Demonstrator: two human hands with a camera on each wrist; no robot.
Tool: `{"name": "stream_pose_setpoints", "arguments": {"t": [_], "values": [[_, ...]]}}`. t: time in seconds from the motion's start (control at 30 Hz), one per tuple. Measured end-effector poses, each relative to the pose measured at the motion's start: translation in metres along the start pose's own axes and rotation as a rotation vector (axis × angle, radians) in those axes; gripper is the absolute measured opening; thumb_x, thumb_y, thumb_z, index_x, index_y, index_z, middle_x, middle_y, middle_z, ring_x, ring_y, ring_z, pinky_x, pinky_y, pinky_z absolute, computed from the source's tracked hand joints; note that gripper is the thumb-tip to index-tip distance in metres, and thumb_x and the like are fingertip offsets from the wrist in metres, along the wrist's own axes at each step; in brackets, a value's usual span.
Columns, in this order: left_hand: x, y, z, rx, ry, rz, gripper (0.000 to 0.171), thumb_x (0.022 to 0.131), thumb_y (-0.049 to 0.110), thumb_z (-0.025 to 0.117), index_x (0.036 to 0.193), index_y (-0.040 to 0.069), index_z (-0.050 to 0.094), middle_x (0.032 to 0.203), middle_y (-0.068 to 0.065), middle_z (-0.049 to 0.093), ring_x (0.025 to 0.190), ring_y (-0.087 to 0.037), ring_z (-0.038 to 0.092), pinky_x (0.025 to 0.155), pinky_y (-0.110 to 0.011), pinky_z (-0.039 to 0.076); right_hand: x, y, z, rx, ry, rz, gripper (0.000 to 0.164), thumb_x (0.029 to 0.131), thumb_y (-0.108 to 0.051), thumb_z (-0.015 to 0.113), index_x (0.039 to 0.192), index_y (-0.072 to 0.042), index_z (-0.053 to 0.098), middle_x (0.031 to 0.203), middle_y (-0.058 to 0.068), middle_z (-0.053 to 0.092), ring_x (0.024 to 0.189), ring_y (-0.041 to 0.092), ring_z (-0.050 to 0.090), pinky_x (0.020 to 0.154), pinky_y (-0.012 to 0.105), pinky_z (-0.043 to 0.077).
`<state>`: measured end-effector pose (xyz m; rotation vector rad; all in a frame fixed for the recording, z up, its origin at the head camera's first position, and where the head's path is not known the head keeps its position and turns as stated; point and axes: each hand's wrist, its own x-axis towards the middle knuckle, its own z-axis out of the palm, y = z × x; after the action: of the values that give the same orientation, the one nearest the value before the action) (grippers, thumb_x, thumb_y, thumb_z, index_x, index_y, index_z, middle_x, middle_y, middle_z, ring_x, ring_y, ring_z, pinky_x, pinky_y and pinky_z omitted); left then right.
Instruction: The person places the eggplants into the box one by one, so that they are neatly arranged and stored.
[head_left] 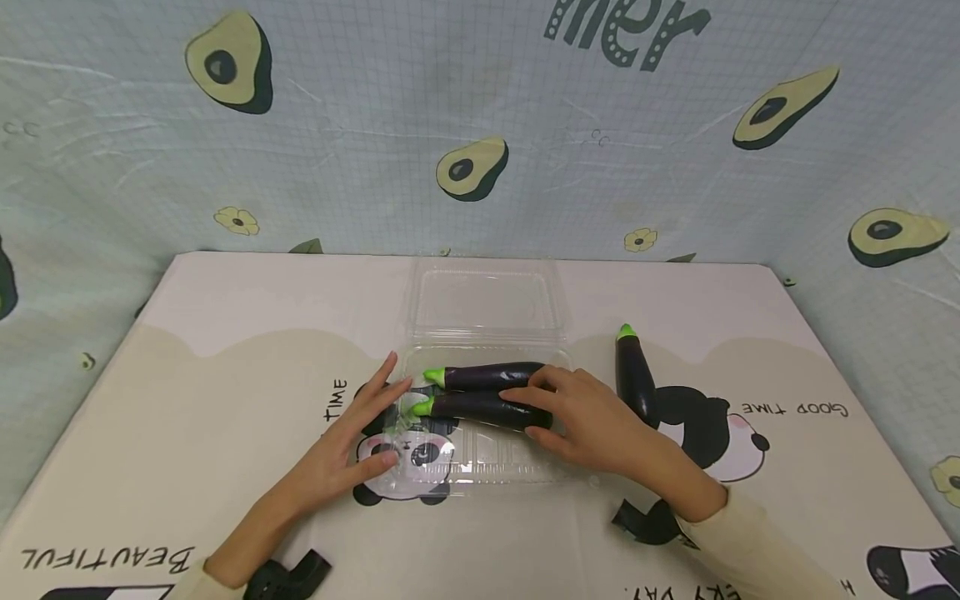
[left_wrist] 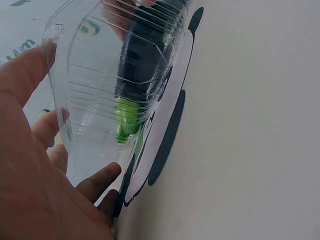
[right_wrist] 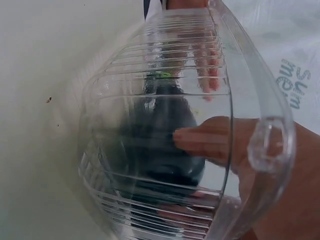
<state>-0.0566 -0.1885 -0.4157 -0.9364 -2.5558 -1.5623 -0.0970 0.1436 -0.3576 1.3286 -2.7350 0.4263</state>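
Note:
Two dark purple eggplants with green stem ends lie side by side in a clear plastic clamshell box (head_left: pixel 487 475), stems to the left. My right hand (head_left: pixel 592 421) reaches into the box from the right and grips the blunt end of the nearer eggplant (head_left: pixel 483 409). The farther eggplant (head_left: pixel 487 377) has its right end partly hidden behind the fingers. My left hand (head_left: pixel 348 442) is spread at the box's left side, fingers fairly straight along its rim. Through the box wall, the left wrist view shows a green stem end (left_wrist: pixel 127 117).
A third eggplant (head_left: pixel 635 375) lies on the table to the right of the box, stem pointing away. The box's open lid (head_left: pixel 487 300) lies back toward the rear edge. A printed cloth (head_left: pixel 225 433) covers the table, and a patterned curtain (head_left: pixel 360 125) hangs behind.

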Motion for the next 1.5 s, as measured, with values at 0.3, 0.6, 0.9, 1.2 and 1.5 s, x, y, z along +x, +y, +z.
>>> {"name": "stream_pose_setpoints", "arguments": {"t": [0.3,0.6,0.9,1.2,1.5], "values": [[0.0002,0.0003,-0.0004,0.011,-0.004,-0.011,0.075,0.081,0.013,0.065,0.149,0.014,0.034,0.16,-0.005,0.003,0.145,-0.027,0.006,0.101,-0.069,0.017,0.0007,-0.0017,-0.0021,0.001,-0.034,0.024,0.048,0.083,-0.025,0.075,0.128,-0.022,0.061,0.106,-0.001,0.058,0.074,0.009,0.049,0.069,0.029,0.042],[-0.0005,-0.0015,0.0002,0.003,-0.001,-0.016,0.074,0.081,0.013,0.064,0.149,0.014,0.034,0.161,-0.004,0.003,0.145,-0.027,0.006,0.101,-0.069,0.017,0.0017,-0.0027,-0.002,-0.037,-0.053,0.026,0.047,0.082,-0.024,0.076,0.127,-0.021,0.062,0.104,-0.001,0.058,0.072,0.009,0.048,0.069,0.03,0.042],[-0.0003,-0.0008,-0.0003,0.0,-0.002,-0.008,0.074,0.081,0.013,0.064,0.149,0.014,0.034,0.16,-0.005,0.003,0.145,-0.027,0.007,0.101,-0.068,0.017,0.0024,-0.0043,-0.0019,-0.048,-0.059,0.035,0.048,0.082,-0.024,0.076,0.127,-0.019,0.062,0.104,0.001,0.057,0.077,0.011,0.05,0.07,0.031,0.043],[-0.0008,0.0009,-0.0005,-0.009,0.002,-0.002,0.074,0.081,0.014,0.064,0.149,0.012,0.035,0.16,-0.005,0.003,0.145,-0.027,0.006,0.101,-0.069,0.017,0.0024,-0.0045,-0.0004,-0.042,-0.067,0.042,0.049,0.082,-0.024,0.076,0.128,-0.018,0.061,0.106,0.001,0.056,0.08,0.011,0.05,0.073,0.033,0.044],[-0.0003,-0.001,0.0002,-0.02,0.004,0.013,0.076,0.08,0.011,0.067,0.149,0.012,0.034,0.16,-0.007,0.003,0.145,-0.028,0.006,0.101,-0.069,0.016,0.0021,-0.0065,-0.0022,-0.02,-0.074,0.06,0.048,0.082,-0.024,0.076,0.128,-0.016,0.062,0.107,0.002,0.056,0.084,0.012,0.051,0.073,0.033,0.043]]}}
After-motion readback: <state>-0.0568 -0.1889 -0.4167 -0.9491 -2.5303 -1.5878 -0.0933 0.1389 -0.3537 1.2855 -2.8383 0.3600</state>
